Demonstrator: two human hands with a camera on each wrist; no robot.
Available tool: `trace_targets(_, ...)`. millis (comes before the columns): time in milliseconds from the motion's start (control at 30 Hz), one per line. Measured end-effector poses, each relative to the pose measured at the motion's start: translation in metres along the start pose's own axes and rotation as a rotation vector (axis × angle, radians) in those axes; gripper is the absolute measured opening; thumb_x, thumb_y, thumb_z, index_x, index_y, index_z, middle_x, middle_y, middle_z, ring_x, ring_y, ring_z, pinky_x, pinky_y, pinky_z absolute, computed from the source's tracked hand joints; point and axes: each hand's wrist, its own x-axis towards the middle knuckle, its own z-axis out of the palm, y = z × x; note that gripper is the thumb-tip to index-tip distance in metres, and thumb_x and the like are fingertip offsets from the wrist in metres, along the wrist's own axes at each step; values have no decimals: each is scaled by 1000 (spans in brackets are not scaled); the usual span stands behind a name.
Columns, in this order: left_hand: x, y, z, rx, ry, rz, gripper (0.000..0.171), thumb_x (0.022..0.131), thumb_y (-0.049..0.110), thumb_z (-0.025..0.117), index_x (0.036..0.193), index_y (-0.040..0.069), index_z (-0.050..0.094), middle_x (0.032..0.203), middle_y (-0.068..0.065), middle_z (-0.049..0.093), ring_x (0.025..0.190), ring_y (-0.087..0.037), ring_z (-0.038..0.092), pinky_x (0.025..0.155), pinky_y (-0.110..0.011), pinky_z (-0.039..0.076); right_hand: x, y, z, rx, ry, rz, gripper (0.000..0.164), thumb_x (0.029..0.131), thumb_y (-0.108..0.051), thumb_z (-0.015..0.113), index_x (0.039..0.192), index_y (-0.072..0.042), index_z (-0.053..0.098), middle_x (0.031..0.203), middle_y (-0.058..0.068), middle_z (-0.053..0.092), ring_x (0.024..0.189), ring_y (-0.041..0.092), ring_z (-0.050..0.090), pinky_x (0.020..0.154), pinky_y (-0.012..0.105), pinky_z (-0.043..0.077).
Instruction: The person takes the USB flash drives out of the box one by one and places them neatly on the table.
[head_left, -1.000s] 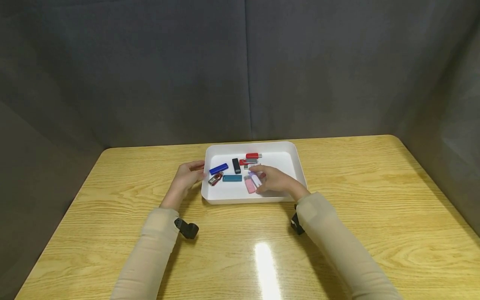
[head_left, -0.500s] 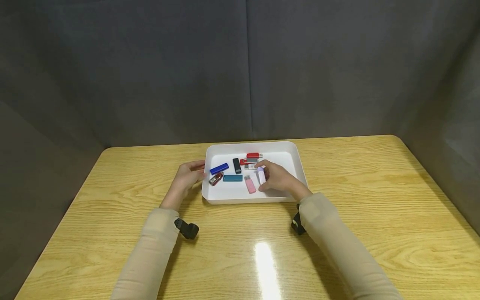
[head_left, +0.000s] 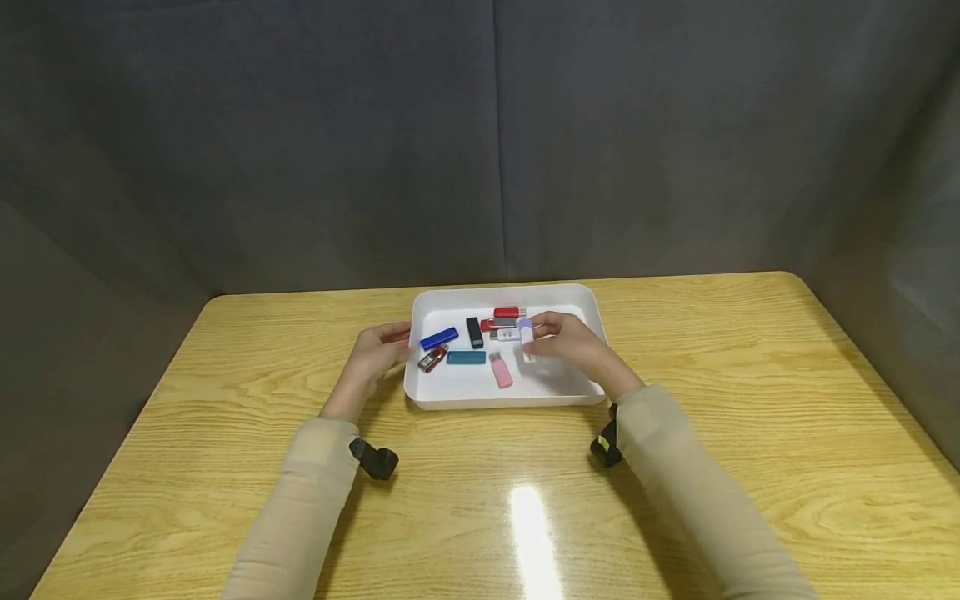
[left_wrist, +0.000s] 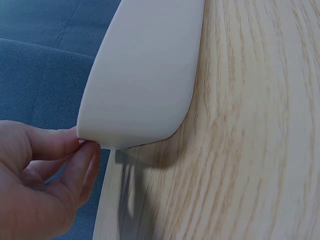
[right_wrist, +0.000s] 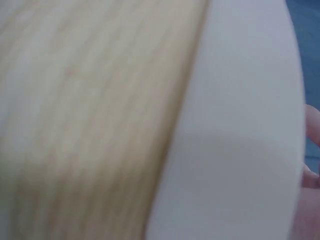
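My left hand pinches the left rim of a white tray; in the left wrist view, thumb and fingers meet at its edge. Inside the right half of the tray, my right hand holds a white USB stick with a purple end between thumb and fingers, tilted upright. Beside it lie a white USB stick, a red one with a grey metal cover and a pink one. Most of my right hand is hidden behind the tray wall in the right wrist view.
Also in the tray are a red USB stick, a black one, a blue one, a teal one and a dark red swivel one. The wooden table ends at a dark curtain.
My right hand has lifted the purple-ended USB stick away from the pink one and moved it right and slightly back, uncovering the white stick. My left hand has stayed on the rim.
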Motion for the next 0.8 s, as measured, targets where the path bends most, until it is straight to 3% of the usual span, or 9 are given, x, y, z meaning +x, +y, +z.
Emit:
trace_targets(100, 0, 0, 1, 6, 2, 0, 51, 90, -8, 50, 140, -5, 43, 140, -23, 49, 125, -29, 50, 108, -36, 43, -1, -3, -9, 53, 6, 31, 44, 88, -15, 66, 126, -1, 50, 116, 8, 57, 94, 12, 52, 84, 21, 44)
trace_targets(333, -1, -2, 0, 11, 2, 16, 51, 89, -8, 50, 139, -6, 43, 139, -24, 50, 122, -27, 51, 104, -34, 45, -8, -3, -20, 405, -72, -27, 19, 91, -1, 56, 108, -5, 49, 91, -6, 54, 86, 4, 56, 82, 18, 54)
trace_targets(400, -1, -2, -1, 11, 0, 17, 51, 89, -7, 50, 139, -5, 43, 139, -24, 49, 122, -27, 50, 105, -35, 45, -9, -3, -23, 434, -78, -34, 18, 92, -1, 56, 107, -7, 50, 90, -8, 55, 86, 3, 57, 80, 18, 54)
trace_targets(533, -1, -2, -1, 16, -7, 17, 51, 90, -6, 51, 140, -4, 43, 140, -23, 48, 124, -29, 50, 106, -36, 44, -13, -3, -31, 430, -56, -29, 35, 93, -6, 57, 126, -2, 47, 94, -8, 55, 87, 1, 59, 80, 16, 54)
trace_targets(633, -2, -1, 0, 11, -9, 14, 51, 90, -6, 51, 140, -4, 43, 140, -23, 48, 126, -30, 49, 107, -37, 44, -15, -2, -39, 455, -30, -15, 53, 94, -7, 55, 142, 2, 34, 98, -6, 55, 86, -1, 60, 79, 14, 54)
trace_targets(800, -2, -1, 1, 7, -11, 15, 50, 90, -6, 51, 140, -4, 43, 140, -24, 48, 126, -31, 49, 108, -38, 43, -18, 2, -52, 486, 15, -1, 64, 95, -12, 55, 150, -1, 24, 106, -2, 51, 85, -1, 61, 79, 13, 54)
